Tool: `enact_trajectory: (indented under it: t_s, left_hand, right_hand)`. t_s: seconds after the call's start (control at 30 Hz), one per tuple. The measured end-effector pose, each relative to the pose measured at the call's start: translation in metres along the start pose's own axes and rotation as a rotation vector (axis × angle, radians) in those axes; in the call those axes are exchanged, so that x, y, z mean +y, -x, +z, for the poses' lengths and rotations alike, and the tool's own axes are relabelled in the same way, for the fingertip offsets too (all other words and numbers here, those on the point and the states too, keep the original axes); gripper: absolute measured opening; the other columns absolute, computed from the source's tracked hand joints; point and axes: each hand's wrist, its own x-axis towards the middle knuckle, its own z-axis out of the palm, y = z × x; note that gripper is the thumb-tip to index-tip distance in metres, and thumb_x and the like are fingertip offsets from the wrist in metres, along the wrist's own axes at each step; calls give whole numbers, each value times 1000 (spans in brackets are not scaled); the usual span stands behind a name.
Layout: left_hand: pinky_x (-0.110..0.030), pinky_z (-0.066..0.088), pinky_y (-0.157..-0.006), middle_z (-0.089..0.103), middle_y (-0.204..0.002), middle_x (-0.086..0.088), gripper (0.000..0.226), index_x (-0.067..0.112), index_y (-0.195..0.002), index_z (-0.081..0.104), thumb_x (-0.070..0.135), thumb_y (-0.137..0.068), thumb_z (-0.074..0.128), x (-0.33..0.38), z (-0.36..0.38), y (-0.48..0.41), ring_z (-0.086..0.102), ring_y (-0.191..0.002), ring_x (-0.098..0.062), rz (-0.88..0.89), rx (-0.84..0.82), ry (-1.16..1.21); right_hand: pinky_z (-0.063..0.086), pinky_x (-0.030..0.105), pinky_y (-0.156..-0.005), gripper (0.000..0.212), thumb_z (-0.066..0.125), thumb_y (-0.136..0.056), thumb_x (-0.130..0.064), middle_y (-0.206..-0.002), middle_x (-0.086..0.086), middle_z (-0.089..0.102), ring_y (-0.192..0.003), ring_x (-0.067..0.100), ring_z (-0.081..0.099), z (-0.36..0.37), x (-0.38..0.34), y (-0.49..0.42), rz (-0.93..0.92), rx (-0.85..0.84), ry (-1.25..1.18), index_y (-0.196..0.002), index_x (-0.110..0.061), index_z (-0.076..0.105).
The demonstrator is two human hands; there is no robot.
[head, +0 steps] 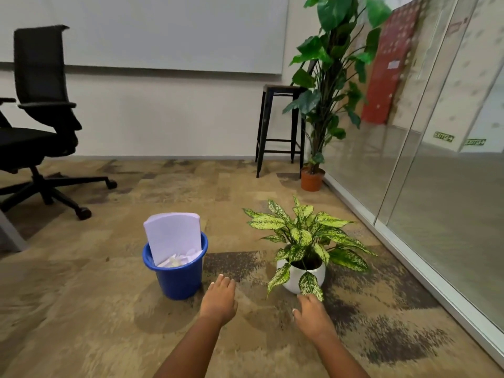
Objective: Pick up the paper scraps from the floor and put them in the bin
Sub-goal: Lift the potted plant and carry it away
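Carpeted office floor [81, 309], no loose scraps visible | paper scraps [176, 261] inside blue bin [178, 282] | bin just ahead-left of left hand [219, 298], farther from right hand [313, 313] | both relaxed, holding nothing

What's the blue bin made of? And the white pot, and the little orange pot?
The blue bin looks like plastic: one even bright colour, smooth, thin rim. The white pot seems glazed ceramic, being glossy and rounded, though shiny plastic is possible. The orange pot looks like matt terracotta, or plastic in that colour; too far to tell.
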Motion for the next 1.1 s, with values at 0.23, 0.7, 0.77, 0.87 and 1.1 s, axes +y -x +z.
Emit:
enact_trajectory:
  t_s: [0.23,0.7,0.77,0.87,1.1]
  left_hand:
    - [-38,14,-123,19,-158,-9,55,7,-150,17,25,-100,32,-14,17,32,6,-149,-24,51,66,-53]
    - [-40,8,-123,7,-160,-11,60,6,-151,6,34,-102,25,-37,-31,9,-1,-150,-27,70,117,-116]
    - [-40,8,-123,7,-160,-11,61,6,-151,5,36,-101,25,-35,-52,8,-1,-150,-27,66,143,-103]
    - [-41,8,-122,7,-160,-10,62,7,-151,4,37,-101,25,-26,-90,19,-1,-149,-27,75,148,-89]
    - [-40,7,-122,5,-161,-10,62,8,-151,2,37,-101,25,4,-197,45,-2,-150,-26,116,118,-75]
  right_hand:
    - [28,31,-115,54,43,-98,-28,-156,6,22,-145,20,22,29,-6,37,29,62,72,-148,-13,28]
    - [28,36,-117,58,40,-99,-30,-160,7,11,-149,23,6,-27,-46,6,31,114,272,-150,-16,17]
    - [27,35,-117,58,38,-100,-29,-161,6,8,-150,22,4,-50,-57,8,20,111,278,-151,-17,14]
    - [27,36,-116,59,38,-100,-30,-161,5,7,-150,21,3,-88,-72,23,21,90,280,-152,-17,13]
    - [23,37,-120,59,37,-100,-29,-161,4,6,-150,22,2,-195,-99,65,35,42,251,-152,-17,12]
